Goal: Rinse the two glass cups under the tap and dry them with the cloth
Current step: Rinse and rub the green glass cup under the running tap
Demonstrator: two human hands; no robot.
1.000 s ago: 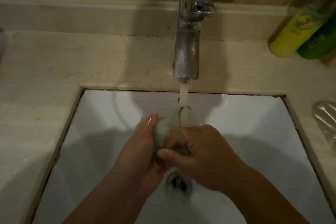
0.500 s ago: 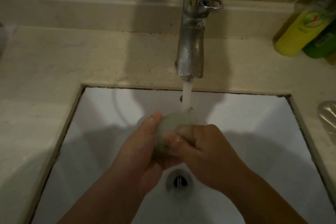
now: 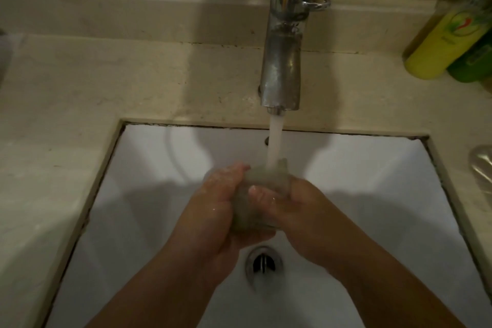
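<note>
My left grip point(image 3: 213, 210) and right grip point(image 3: 300, 210) are bare and wet, with small droplets shining on the knuckles and fingers. My nails are short and plain. Both forearms are bare as far as can be seen, with no sleeve, ring, watch or band.

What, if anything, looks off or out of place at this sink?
Nothing stands out. Both hands, left and right, hold a cup under the tap's stream over the basin. Water falls inside the basin. Bottles lean at the right edge, possibly lens distortion.
</note>
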